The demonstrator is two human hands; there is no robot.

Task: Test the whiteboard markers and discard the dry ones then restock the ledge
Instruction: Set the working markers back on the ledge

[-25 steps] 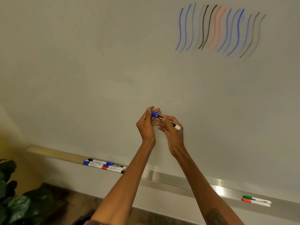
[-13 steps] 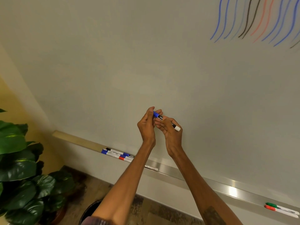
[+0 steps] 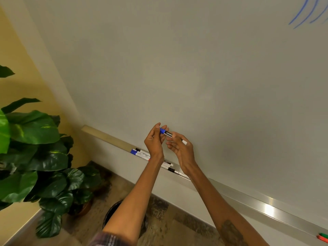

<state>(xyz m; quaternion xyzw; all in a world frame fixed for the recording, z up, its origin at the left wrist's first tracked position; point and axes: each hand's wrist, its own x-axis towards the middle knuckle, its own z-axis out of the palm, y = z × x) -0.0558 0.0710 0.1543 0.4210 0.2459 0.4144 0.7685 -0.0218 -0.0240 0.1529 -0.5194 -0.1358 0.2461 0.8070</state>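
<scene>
Before the whiteboard (image 3: 177, 68), above the left stretch of its ledge (image 3: 248, 199), a person is holding one marker (image 3: 167, 133) up between both hands. Its black label (image 3: 168, 133) is showing white lettering that reads "camlin", the last letters running in under the right thumb. Long axis: slanting, running from upper left down to lower right. The blue cap (image 3: 162, 130) is pointing up and left into the left hand, while the white butt end is pointing down and right, jutting out past the right hand. Left hand (image 3: 154, 141): fingers curled, thumb and fingertips pinching the cap. Right hand (image 3: 182, 151): fingers loosely curled round the barrel, gripping it just below the label.

Behind the left wrist a group of markers (image 3: 140, 153) is lying lengthwise along the ledge, with blue, black and red ends showing; their print is too small to read. At the far right of the ledge, well apart from that group, a green marker (image 3: 324, 235) and a red marker (image 3: 322, 238) are lying side by side, cut by the frame edge. Blue strokes (image 3: 301, 16) are showing in the board's upper right corner. Under the forearms a dark round bin (image 3: 111, 210) is standing on the floor, and a leafy plant (image 3: 35, 139) is filling the left side against the yellow wall (image 3: 16, 68)
</scene>
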